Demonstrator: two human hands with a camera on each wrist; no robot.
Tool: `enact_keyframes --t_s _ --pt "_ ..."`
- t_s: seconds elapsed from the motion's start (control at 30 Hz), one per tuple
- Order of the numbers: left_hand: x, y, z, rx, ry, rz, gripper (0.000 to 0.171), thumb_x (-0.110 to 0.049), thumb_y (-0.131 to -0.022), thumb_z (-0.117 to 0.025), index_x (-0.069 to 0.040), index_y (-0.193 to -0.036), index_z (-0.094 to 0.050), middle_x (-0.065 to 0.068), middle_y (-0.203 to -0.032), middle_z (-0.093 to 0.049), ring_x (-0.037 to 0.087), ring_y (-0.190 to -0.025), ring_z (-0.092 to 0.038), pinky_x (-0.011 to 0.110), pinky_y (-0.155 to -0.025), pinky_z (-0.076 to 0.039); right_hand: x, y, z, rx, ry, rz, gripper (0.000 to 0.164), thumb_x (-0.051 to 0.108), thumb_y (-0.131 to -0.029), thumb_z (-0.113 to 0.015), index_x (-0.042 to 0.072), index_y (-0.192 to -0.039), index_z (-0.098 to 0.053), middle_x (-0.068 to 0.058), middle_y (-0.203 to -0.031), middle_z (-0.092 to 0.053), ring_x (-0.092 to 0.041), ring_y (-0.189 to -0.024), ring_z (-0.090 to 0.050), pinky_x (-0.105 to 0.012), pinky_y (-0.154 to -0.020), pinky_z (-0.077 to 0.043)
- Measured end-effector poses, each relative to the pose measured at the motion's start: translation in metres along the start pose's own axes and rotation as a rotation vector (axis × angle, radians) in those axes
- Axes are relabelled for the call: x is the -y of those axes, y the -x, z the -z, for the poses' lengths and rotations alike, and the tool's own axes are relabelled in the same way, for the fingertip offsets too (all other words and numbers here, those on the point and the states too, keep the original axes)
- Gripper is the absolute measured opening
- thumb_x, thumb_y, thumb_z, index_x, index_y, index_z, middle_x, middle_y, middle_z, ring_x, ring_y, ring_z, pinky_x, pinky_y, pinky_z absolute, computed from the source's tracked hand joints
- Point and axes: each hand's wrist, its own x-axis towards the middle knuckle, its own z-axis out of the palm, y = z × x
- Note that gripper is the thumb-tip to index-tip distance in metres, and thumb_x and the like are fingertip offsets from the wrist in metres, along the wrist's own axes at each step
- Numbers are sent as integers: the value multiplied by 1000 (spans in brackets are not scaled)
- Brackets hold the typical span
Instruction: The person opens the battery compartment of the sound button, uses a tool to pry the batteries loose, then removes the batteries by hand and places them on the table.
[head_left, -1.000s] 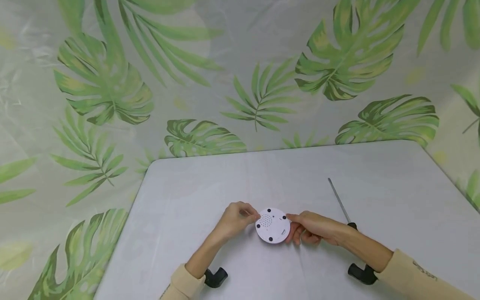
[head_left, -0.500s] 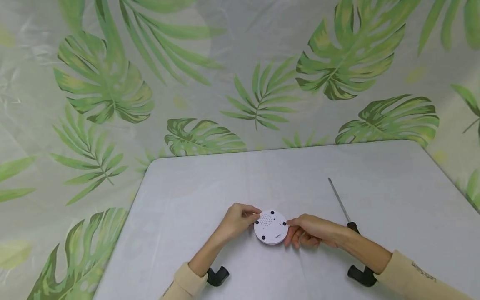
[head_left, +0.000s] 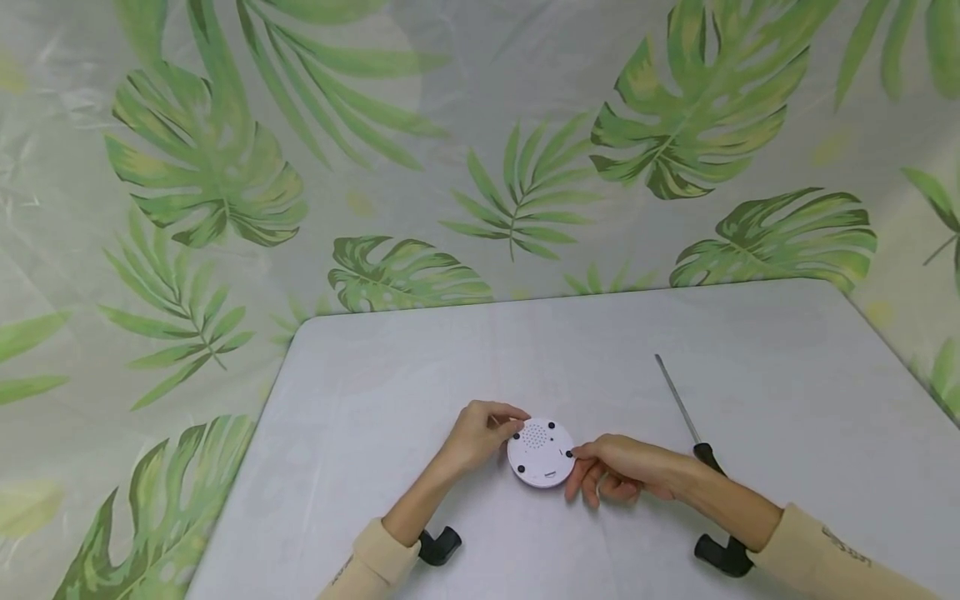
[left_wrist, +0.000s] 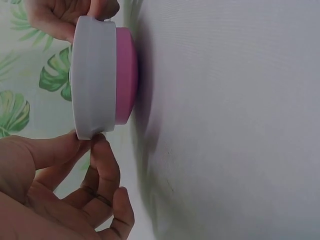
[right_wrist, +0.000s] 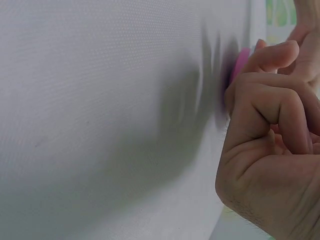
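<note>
Between the two hands is a round white device (head_left: pixel 542 452) with a patch of small holes and black dot-like feet on its upward face. A pink base (left_wrist: pixel 126 75) shows beneath its white rim in the left wrist view, very close to the tabletop; whether it touches is unclear. My left hand (head_left: pixel 474 435) pinches the left edge with thumb and fingers. On the opposite edge, the thumb and index finger of my right hand (head_left: pixel 618 468) pinch the rim, its other fingers curled below. In the right wrist view, my right hand (right_wrist: pixel 272 117) hides most of the device.
A screwdriver (head_left: pixel 678 404) with a long metal shank lies on the white table (head_left: pixel 390 367) to the right, its black handle partly under the right forearm. Black wrist pieces (head_left: pixel 723 554) sit by both sleeves. A leaf-patterned cloth (head_left: pixel 517 208) rises behind the table.
The white device has turned clockwise as seen from above, its feet and slot shifting round. My left hand has moved slightly right, and the right hand's fingers slightly down.
</note>
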Motion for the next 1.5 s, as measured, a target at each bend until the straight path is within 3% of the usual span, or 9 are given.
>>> enact_keyframes --t_s 0.3,0.43,0.53,0.63,0.77,0.9,1.0,1.3,1.5 --pt "-1 4 2 -1 12 27 17 -15 -100 -68 -7 -110 -78 5 -86 -72 14 -74 -61 20 -61 -45 -3 5 1 7 33 43 47 33 -108 -42 -1 -99 -74 0 -65 -62 -3 -43 -26 -18 -42 -20" --pt "-3 9 6 1 -36 50 20 -19 -101 -67 -7 -113 -77 8 -88 -74 18 -78 -66 22 -62 -47 -1 10 2 -33 108 89 45 33 -108 -45 -1 -98 -72 0 -64 -64 -5 -43 -27 -19 -42 -22" --pt "-4 15 12 4 -82 64 21 -19 -101 -66 -5 -112 -76 11 -87 -75 18 -76 -65 24 -61 -47 4 15 1 -159 290 168 38 35 -106 -52 2 -98 -71 0 -65 -65 -6 -47 -35 -20 -45 -26" --pt "-4 21 17 24 -83 73 20 -17 -101 -65 -2 -109 -75 14 -82 -75 16 -70 -62 24 -60 -46 13 18 -3 -362 560 275 32 38 -101 -63 7 -107 -69 3 -74 -67 -8 -57 -45 -23 -52 -35" --pt "-2 23 17 88 -1 66 21 -12 -99 -66 3 -111 -73 20 -76 -74 21 -63 -65 28 -59 -52 21 17 -8 -553 883 432 49 39 -92 -76 10 -131 -65 1 -101 -69 -8 -70 -59 -23 -58 -42" --pt "0 22 10 143 57 41 29 -9 -99 -67 10 -121 -67 23 -77 -75 29 -61 -69 35 -59 -57 21 10 -11 -551 1087 568 62 39 -87 -81 15 -141 -62 -4 -127 -67 -4 -65 -59 -19 -56 -40" --pt "1 20 6 140 58 20 32 -8 -100 -66 11 -126 -65 22 -76 -74 32 -61 -69 31 -56 -54 18 5 -11 -522 1167 641 63 43 -85 -83 16 -140 -64 -8 -133 -65 -2 -58 -52 -17 -53 -38" --pt "-1 13 5 119 63 -2 32 -8 -100 -66 10 -127 -66 20 -72 -74 40 -63 -70 28 -53 -51 12 -3 -12 -577 1290 771 59 50 -84 -82 15 -131 -71 -7 -124 -71 -5 -62 -61 -15 -52 -42" --pt "0 11 4 118 68 -1 31 -7 -100 -66 9 -126 -68 20 -72 -73 37 -60 -69 23 -52 -48 12 -6 -10 -596 1352 814 60 53 -85 -80 12 -127 -72 -5 -117 -71 -3 -59 -56 -15 -51 -42"
